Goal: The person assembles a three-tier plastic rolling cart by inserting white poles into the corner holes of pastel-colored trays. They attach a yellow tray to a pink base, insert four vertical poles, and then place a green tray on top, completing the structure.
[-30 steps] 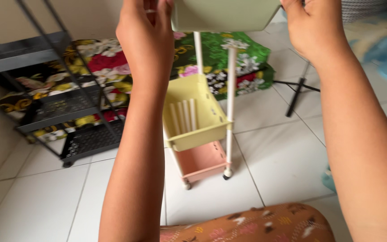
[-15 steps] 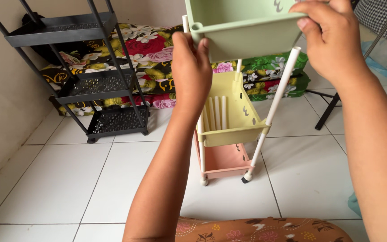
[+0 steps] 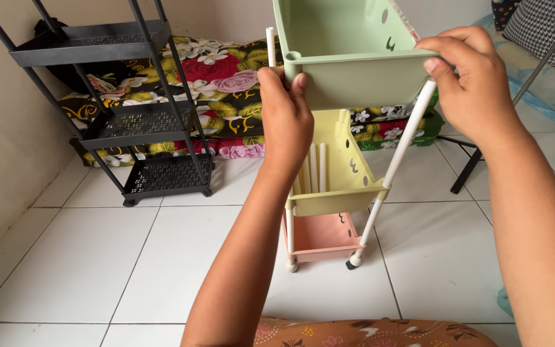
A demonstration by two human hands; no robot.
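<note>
A small plastic trolley stands on the white tiled floor, with a pink bottom basket [image 3: 322, 234], a yellow middle basket [image 3: 338, 183] and white poles [image 3: 396, 160]. A pale green basket [image 3: 348, 48] sits at the top of the poles. My left hand [image 3: 285, 119] grips its near left corner, beside an upright white pole [image 3: 270, 45]. My right hand [image 3: 473, 83] grips its near right corner, where another pole meets the basket. Several loose white poles lean inside the yellow basket.
A black metal three-tier rack [image 3: 130, 109] stands at the left by the wall. A floral bedding roll [image 3: 220, 96] lies behind it. A black stand leg [image 3: 467, 173] and blue fabric [image 3: 547, 90] are at the right. My patterned knee [image 3: 374, 333] is at the bottom.
The green basket has come lower in view and is now seen from above. Both hands stay on its near corners. The view has tilted down and left.
</note>
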